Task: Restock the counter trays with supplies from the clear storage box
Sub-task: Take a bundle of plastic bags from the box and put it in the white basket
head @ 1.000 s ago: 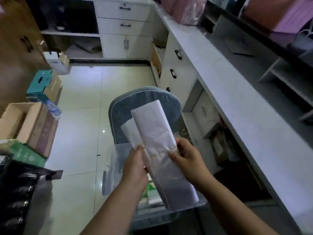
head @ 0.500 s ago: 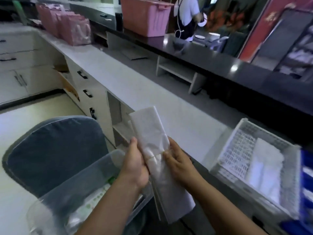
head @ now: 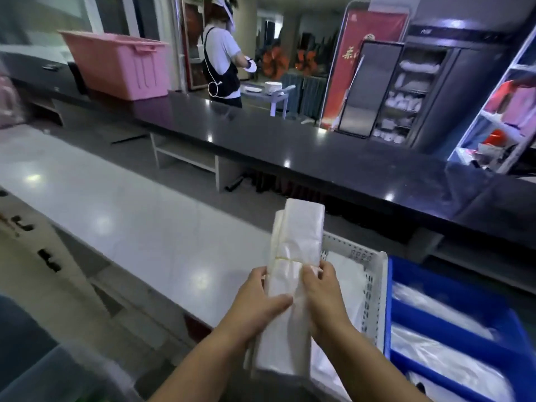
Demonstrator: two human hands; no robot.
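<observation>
View has swung off the floor and chair onto the counter (head: pixel 121 216). Bag bundle (head: pixel 293 274) is up at centre frame, upright, tied w/ a rubber band (head: pixel 290 259). Left hand (head: pixel 258 303) wraps its left edge, thumb pressed across the front; right hand (head: pixel 322 291) pinches the right edge just under the band. White tray (head: pixel 374 288) now sits right behind the bundle, blue tray (head: pixel 452 323) at lower right. Storage box (head: pixel 66 372) is a blur, bottom left. Looks like drop-off is next, prob. the white tray.

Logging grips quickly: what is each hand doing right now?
Left hand: closed on the bundle of plastic bags.
Right hand: closed on the same bundle.
</observation>
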